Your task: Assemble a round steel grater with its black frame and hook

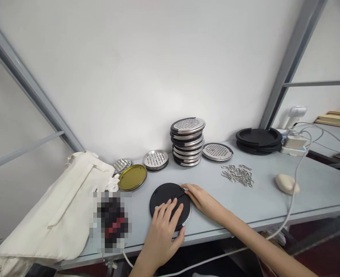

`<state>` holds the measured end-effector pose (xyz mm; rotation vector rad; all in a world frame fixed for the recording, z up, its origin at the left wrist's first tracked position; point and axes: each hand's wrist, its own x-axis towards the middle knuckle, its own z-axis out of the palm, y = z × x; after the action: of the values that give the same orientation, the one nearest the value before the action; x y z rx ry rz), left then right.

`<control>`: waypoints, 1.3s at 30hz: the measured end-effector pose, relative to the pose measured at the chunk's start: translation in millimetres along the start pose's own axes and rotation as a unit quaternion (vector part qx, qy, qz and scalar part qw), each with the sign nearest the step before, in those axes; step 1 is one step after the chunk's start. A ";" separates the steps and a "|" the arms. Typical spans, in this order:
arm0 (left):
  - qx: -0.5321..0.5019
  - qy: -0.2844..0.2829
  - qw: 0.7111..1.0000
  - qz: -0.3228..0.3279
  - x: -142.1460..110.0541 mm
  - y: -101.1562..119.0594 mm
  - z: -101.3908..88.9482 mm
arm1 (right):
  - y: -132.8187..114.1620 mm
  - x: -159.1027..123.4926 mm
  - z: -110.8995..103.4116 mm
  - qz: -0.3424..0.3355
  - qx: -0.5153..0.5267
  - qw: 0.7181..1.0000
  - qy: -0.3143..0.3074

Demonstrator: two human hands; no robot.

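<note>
A round black disc (pixel 161 192) with a silver rim showing at its lower right lies on the grey table near the front edge. Spread over its face is my left hand (pixel 164 231), fingers stretched out and pressing down, with the thumb by the near rim. My right hand (pixel 203 202) reaches in from the right, its fingertips closed at the disc's upper right edge. A small metal clip shows partly at those fingertips; the rest is hidden. Loose metal clips (pixel 237 176) lie in a pile to the right.
Behind stands a tall stack of round graters (pixel 188 142), with a single grater (pixel 217 152) beside it. More grater plates (pixel 155 159) and a gold disc (pixel 132 177) lie left. Black round holders (pixel 258 140), a cream-coloured lump (pixel 287 184), a cable (pixel 292 200) and white cloth (pixel 54 204) flank the area.
</note>
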<state>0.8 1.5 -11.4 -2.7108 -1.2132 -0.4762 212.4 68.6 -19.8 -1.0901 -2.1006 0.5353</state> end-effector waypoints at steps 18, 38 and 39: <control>0.000 0.022 1.000 0.000 -0.3 0.4 -1.0 | -3.7 -0.3 -2.2 0.022 -0.006 1.000 -0.021; -0.001 0.019 1.000 0.003 0.6 -0.2 -0.3 | -10.2 -1.0 -3.1 0.057 0.039 0.998 -0.006; -0.002 0.019 1.000 0.003 0.5 -0.1 -0.3 | -9.2 -0.8 -3.1 0.062 0.037 0.997 -0.005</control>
<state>1.0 1.9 -11.0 -2.6946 -1.1952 -0.5267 210.0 62.9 -12.3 -1.1815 -2.0139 0.6746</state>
